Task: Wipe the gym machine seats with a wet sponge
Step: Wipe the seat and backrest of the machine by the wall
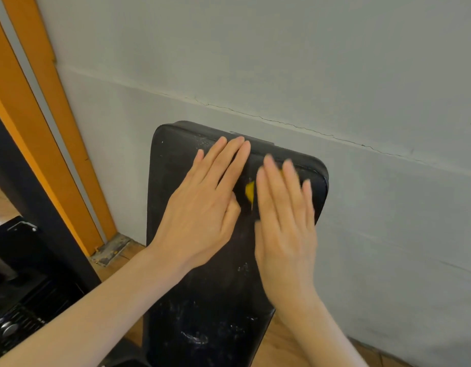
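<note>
The far end of the black bench pad point(176, 160) is closed off by the grey wall point(335, 75), which stands just behind its far edge, so no passage is left beyond that edge. The far half of the pad is taken up by the left hand point(202, 205) and the right hand point(284, 221), laid flat side by side, with a yellow sponge point(249, 192) under the right. Bare pad is left along the left edge and over the whole near half. To the left, wooden floor point(128, 250) lies open beside the pad, bounded by an orange frame point(57, 123) and dark equipment point(22, 300). The right edge is flanked closely by the wall.
</note>
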The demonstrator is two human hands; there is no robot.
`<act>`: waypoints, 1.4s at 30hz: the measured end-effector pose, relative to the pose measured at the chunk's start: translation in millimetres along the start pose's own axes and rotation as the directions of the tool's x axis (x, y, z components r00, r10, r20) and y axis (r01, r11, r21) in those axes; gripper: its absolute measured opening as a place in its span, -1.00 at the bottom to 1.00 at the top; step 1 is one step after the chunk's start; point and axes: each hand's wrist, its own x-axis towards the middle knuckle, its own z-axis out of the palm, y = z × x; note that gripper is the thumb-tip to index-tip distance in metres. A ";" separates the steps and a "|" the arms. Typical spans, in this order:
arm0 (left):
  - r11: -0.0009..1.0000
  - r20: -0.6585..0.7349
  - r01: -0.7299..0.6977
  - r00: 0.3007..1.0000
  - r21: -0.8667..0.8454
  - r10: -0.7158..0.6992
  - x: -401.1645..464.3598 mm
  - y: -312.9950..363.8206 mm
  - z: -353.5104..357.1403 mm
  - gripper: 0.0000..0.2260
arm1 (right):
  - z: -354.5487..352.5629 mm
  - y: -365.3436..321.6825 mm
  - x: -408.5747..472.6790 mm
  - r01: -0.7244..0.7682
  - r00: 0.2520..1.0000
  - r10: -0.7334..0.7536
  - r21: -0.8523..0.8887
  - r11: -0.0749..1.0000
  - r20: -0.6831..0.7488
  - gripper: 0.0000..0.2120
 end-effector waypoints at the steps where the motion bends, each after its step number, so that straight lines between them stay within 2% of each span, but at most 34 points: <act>1: 1.000 0.004 -0.005 1.000 0.000 0.005 -0.1 -1.3 -1.0 -0.45 | -2.2 0.1 -17.0 0.033 0.999 -0.032 -0.022 0.999 0.043 -0.52; 3: 1.000 0.002 -0.021 1.000 0.003 0.021 0.4 -4.3 -2.9 -0.46 | -5.1 2.9 -26.8 0.081 0.992 -0.075 -0.052 0.995 0.099 -0.40; 4: 0.999 -0.002 -0.032 0.999 0.001 0.032 1.2 -6.9 -3.7 -0.47 | -4.0 3.1 -16.0 0.067 0.995 -0.062 -0.052 0.996 0.081 -0.42; 7: 0.997 -0.017 -0.071 0.997 0.003 0.072 2.1 -15.3 -2.4 -0.48 | -2.5 -6.0 24.0 -0.075 0.997 0.075 0.014 0.997 -0.004 -0.50; 10: 0.995 -0.029 -0.096 0.995 -0.017 0.095 2.4 -18.7 4.2 -0.47 | -8.1 1.1 9.9 -0.102 0.994 0.103 0.041 0.994 -0.021 -0.43; 14: 0.991 -0.040 -0.121 0.992 -0.061 0.118 2.2 -19.8 10.4 -0.45 | -11.0 -5.2 -2.8 -0.325 0.938 0.336 0.121 0.938 -0.086 -0.34; 15: 0.989 -0.043 -0.130 0.991 -0.064 0.127 2.4 -22.6 11.0 -0.45 | -6.2 -13.9 9.6 -0.326 0.938 0.336 0.106 0.939 -0.086 -0.35; 19: 0.982 -0.063 -0.170 0.984 -0.077 0.166 5.1 -32.2 14.9 -0.46 | -6.1 -19.9 28.4 -0.128 0.989 0.129 -0.032 0.991 0.066 -0.37; 21: 0.978 -0.066 -0.177 0.983 -0.108 0.170 5.6 -28.8 16.9 -0.45 | -24.9 -5.7 14.2 -0.214 0.972 0.214 -0.011 0.977 0.095 -0.35; 23: 0.977 -0.073 -0.167 0.985 -0.130 0.158 4.0 -26.1 18.8 -0.45 | -33.8 -1.7 12.7 -0.337 0.940 0.334 0.039 0.941 0.063 -0.38; 24: 0.978 -0.078 -0.162 0.985 -0.133 0.152 3.6 -26.2 19.6 -0.45 | -30.2 -4.1 22.3 -0.345 0.938 0.343 0.039 0.938 0.045 -0.41; 27: 0.976 -0.088 -0.183 0.981 -0.119 0.173 4.2 -31.7 17.7 -0.45 | -12.0 -15.4 51.9 -0.265 0.964 0.265 -0.012 0.964 0.034 -0.48; 30: 0.971 -0.108 -0.217 0.973 -0.097 0.206 -0.2 -44.2 12.1 -0.44 | -14.4 -14.1 28.4 -0.199 0.978 0.202 -0.055 0.978 0.055 -0.44; 33: 0.986 -0.129 -0.135 0.984 -0.100 0.122 -8.8 -65.5 12.1 -0.42 | -18.2 -18.3 3.3 -0.161 0.983 0.170 -0.122 0.979 0.068 -0.45; 38: 0.985 -0.195 -0.155 0.971 -0.074 0.138 -7.1 -82.2 32.9 -0.40 | 9.0 -40.2 77.8 -0.191 0.980 0.195 -0.093 0.977 0.034 -0.52; 40: 0.983 -0.232 -0.172 0.960 -0.060 0.154 -4.7 -80.8 40.1 -0.38 | 1.0 -29.4 67.3 -0.169 0.984 0.175 -0.112 0.979 0.045 -0.57; 42: 0.980 -0.258 -0.194 0.950 -0.050 0.175 -3.3 -79.0 45.2 -0.37 | -14.1 -18.5 48.3 -0.235 0.971 0.237 -0.105 0.966 0.013 -0.57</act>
